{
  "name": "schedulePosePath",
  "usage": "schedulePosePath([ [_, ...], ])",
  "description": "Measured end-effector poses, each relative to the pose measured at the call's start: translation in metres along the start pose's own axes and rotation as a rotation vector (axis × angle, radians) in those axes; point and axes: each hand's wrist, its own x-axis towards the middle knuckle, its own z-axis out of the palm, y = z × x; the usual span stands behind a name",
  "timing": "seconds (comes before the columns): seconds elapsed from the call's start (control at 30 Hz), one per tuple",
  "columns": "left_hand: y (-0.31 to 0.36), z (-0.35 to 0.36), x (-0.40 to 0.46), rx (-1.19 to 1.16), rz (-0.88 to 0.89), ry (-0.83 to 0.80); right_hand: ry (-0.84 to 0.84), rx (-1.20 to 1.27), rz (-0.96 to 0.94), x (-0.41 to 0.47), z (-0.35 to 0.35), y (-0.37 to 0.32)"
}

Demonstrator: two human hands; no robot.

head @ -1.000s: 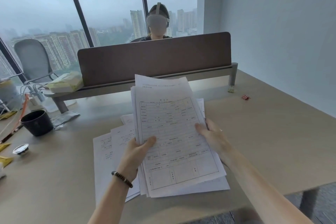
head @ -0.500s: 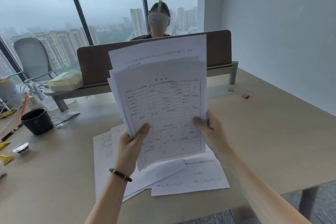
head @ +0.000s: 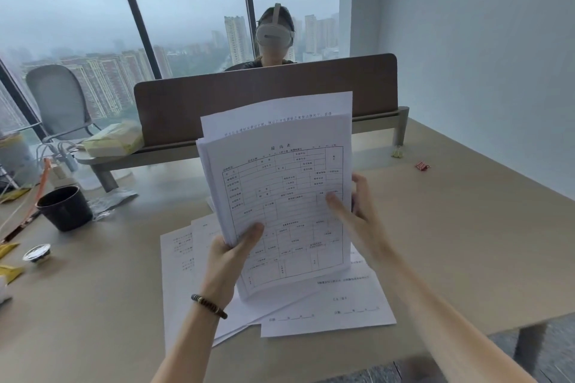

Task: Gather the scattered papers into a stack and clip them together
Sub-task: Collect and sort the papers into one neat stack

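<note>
Left hand (head: 231,253) is pinching the upright paper stack (head: 280,196) at frame centre. Right hand (head: 357,211), fingers spread, is touching its right edge. Red clip (head: 422,166) is lying upper right.

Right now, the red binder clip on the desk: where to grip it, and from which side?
Best guess: pinch the red binder clip across its folded body from above, with the right hand, since it lies alone on bare desk at the far right, on that hand's side. The left hand grips the paper stack. The clip is too small to tell how its wire handles point.
</note>
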Motion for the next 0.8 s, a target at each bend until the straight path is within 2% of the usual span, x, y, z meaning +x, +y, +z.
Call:
schedulePosePath([
  [0.17, -0.001, -0.001, 0.0, -0.009, 0.005, -0.007, 0.052, -0.124, -0.261, 0.032, -0.003, -0.06],
  [0.27, -0.001, -0.002, 0.001, -0.008, 0.003, -0.022, 0.026, -0.21, -0.38, 0.041, -0.002, -0.083],
  [0.4, -0.002, -0.004, 0.0, 0.0, 0.003, -0.03, 0.021, -0.461, -0.432, 0.046, -0.002, -0.086],
  [0.53, -0.002, -0.003, 0.0, -0.002, 0.022, -0.039, 0.061, -0.509, -0.431, 0.041, -0.001, -0.08],
  [0.6, -0.002, -0.002, 0.0, -0.002, 0.027, -0.037, 0.061, -0.455, -0.417, 0.039, 0.0, -0.08],
  [0.67, -0.002, -0.002, 0.0, 0.001, 0.029, -0.038, 0.055, -0.289, -0.365, 0.037, 0.0, -0.076],
  [0.8, -0.003, -0.003, 0.0, -0.001, 0.033, -0.045, 0.033, 0.073, -0.107, 0.032, -0.003, -0.049],
])
